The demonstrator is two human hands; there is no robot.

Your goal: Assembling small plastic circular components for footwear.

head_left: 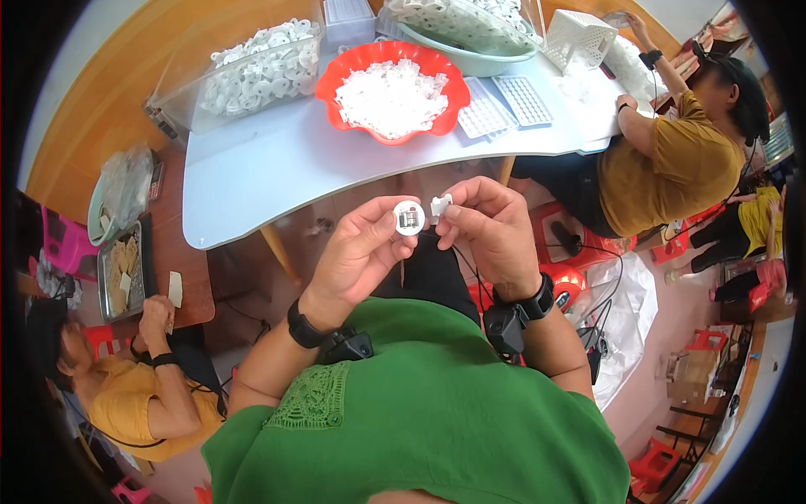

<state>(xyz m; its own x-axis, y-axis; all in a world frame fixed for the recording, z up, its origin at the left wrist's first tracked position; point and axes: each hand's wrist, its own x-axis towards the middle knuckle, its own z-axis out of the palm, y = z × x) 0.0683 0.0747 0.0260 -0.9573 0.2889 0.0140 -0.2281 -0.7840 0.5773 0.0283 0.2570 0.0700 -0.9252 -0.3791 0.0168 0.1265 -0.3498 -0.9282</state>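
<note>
- Left hand (363, 252) pinches a round white disc part (410, 218) at its fingertips, held up in the air in front of the chest, below the counter's near edge. Dark square insert shows in the disc's middle.
- Right hand (491, 227) is closed on a small white plastic clip (441, 204), pinched between thumb and fingers, just beside the disc, nearly touching it.
- Both wrists carry black bands with small black devices; thin black cables run down from them.
- Counter (269, 168): pale blue-grey top, rounded corners, wooden legs, bare along the near side.
- On it: red scalloped bowl (332, 84) heaped with small white parts, centre-back.
- Left of the bowl: clear plastic bin (197, 113) full of white ring-shaped parts.
- Behind the bowl: pale green basin (495, 59), also filled with white parts.
- Right of the bowl: two white grid trays (504, 105) lying flat, side by side; a white perforated basket (579, 38) further right.
- Room: wooden floor at upper left, pinkish floor at lower right, red plastic stools (567, 277) under and beside the counter, a clear plastic bag on the floor to the right.
- A person in a mustard shirt (672, 168) sits at the counter's right end, hands on the top.
- Another person in yellow (134, 395) sits lower left at a dark side table with a metal tray (105, 286).
</note>
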